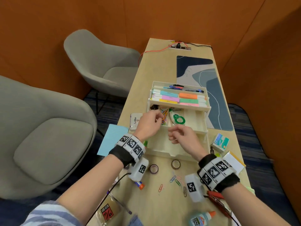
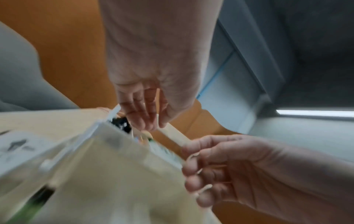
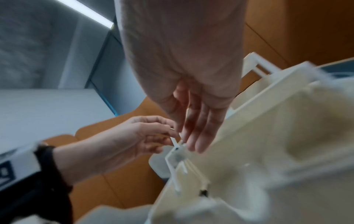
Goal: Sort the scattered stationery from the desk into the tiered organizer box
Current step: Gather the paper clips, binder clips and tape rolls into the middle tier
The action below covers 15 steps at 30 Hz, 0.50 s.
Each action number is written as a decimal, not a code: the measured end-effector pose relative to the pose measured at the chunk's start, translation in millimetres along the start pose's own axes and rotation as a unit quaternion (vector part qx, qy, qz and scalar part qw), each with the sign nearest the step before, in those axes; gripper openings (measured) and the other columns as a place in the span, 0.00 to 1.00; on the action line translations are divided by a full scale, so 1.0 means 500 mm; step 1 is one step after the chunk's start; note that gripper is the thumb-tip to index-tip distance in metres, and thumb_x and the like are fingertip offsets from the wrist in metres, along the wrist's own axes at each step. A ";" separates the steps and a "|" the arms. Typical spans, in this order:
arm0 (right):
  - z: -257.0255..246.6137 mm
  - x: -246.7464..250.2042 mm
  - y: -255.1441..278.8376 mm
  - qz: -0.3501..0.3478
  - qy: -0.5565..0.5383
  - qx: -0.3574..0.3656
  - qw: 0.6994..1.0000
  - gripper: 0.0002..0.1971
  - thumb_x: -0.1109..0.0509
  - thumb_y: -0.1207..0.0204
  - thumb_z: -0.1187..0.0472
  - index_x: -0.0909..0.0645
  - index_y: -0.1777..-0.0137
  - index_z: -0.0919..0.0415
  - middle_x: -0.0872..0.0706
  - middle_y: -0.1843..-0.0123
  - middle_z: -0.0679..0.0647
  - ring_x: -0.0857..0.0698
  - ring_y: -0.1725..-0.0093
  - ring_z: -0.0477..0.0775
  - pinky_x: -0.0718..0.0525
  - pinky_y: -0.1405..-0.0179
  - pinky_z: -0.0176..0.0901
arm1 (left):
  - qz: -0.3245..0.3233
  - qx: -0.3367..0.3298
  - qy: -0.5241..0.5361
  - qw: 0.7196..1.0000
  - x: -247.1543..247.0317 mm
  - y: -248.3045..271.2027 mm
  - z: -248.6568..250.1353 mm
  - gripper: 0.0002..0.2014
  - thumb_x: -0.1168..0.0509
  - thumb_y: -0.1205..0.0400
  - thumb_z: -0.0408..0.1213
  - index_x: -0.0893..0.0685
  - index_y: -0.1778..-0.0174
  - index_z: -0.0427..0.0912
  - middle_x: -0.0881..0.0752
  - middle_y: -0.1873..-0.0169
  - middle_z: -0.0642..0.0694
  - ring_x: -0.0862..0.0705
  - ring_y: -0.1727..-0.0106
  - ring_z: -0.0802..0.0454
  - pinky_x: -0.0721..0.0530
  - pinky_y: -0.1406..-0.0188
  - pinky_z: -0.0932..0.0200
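I see a long pale wooden desk (image 1: 164,201). On it sit the cream tiered organizer box (image 1: 202,121), a blue-grey mat (image 1: 216,98), 2 tape rolls (image 1: 154,168), loose paper clips (image 1: 176,181), 2 glue bottles (image 1: 202,217), a staples box (image 1: 220,142) and a blue notepad (image 1: 112,139).

Two tape rolls (image 1: 154,168), two glue bottles (image 1: 201,218), two grey chairs (image 1: 101,62) and one tiered organizer (image 1: 202,123).

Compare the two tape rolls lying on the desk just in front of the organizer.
The left tape roll looks pale purple, while the right tape roll is brown. The left one lies nearer the person and close to the left wrist camera; the right one sits closer to the organizer. Both lie flat with the hole facing up, look about the same size, and are not yet sorted.
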State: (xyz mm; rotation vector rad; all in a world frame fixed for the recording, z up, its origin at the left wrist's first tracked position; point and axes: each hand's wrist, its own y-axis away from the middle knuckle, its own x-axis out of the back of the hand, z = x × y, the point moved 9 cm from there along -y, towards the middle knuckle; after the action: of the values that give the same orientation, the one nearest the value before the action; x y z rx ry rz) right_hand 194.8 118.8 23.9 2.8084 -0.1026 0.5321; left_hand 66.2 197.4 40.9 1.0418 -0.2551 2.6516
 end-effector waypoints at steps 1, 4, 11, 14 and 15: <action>0.024 -0.002 0.028 -0.025 0.039 -0.009 0.999 0.12 0.40 0.21 0.72 0.17 0.52 0.58 0.13 0.58 0.54 0.14 0.56 0.52 0.14 0.56 0.42 | -0.015 -0.024 -0.008 1.000 -0.017 0.033 0.009 0.07 0.38 0.19 0.34 0.15 0.51 0.45 0.14 0.56 0.53 0.18 0.59 0.56 0.19 0.54 0.58; 0.124 0.007 0.099 -0.078 0.257 -0.059 0.962 0.12 0.40 0.21 0.68 0.15 0.50 0.58 0.13 0.54 0.53 0.16 0.52 0.53 0.21 0.56 0.38 | -0.122 -0.070 -0.028 0.990 -0.099 0.142 0.014 0.06 0.37 0.18 0.35 0.16 0.51 0.45 0.16 0.57 0.53 0.19 0.58 0.57 0.17 0.52 0.56; 0.318 -0.007 0.200 -0.089 0.391 -0.168 0.901 0.12 0.41 0.24 0.65 0.25 0.42 0.62 0.19 0.42 0.59 0.19 0.46 0.59 0.23 0.47 0.45 | -0.360 -0.081 -0.249 0.895 -0.278 0.334 -0.066 0.08 0.36 0.24 0.35 0.19 0.50 0.39 0.16 0.48 0.37 0.19 0.45 0.39 0.18 0.49 0.47; 0.308 -0.056 0.198 -0.064 0.353 -0.104 0.928 0.16 0.38 0.24 0.65 0.24 0.37 0.60 0.22 0.41 0.58 0.19 0.45 0.58 0.23 0.42 0.44 | -0.343 -0.058 -0.239 0.906 -0.295 0.332 -0.075 0.10 0.39 0.24 0.29 0.21 0.48 0.36 0.19 0.45 0.35 0.20 0.42 0.36 0.20 0.47 0.46; 0.301 -0.068 0.195 -0.064 0.339 -0.083 0.935 0.17 0.37 0.25 0.66 0.24 0.35 0.60 0.23 0.41 0.58 0.20 0.43 0.58 0.25 0.41 0.42 | -0.330 -0.057 -0.227 0.914 -0.299 0.325 -0.073 0.10 0.40 0.24 0.28 0.22 0.47 0.35 0.20 0.45 0.35 0.21 0.42 0.35 0.21 0.46 0.46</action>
State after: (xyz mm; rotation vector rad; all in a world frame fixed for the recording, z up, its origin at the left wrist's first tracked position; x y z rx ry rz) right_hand 204.0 -17.1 -97.7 2.2963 0.1682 1.3428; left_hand 95.3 24.4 -98.0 1.3954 -0.1131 1.7603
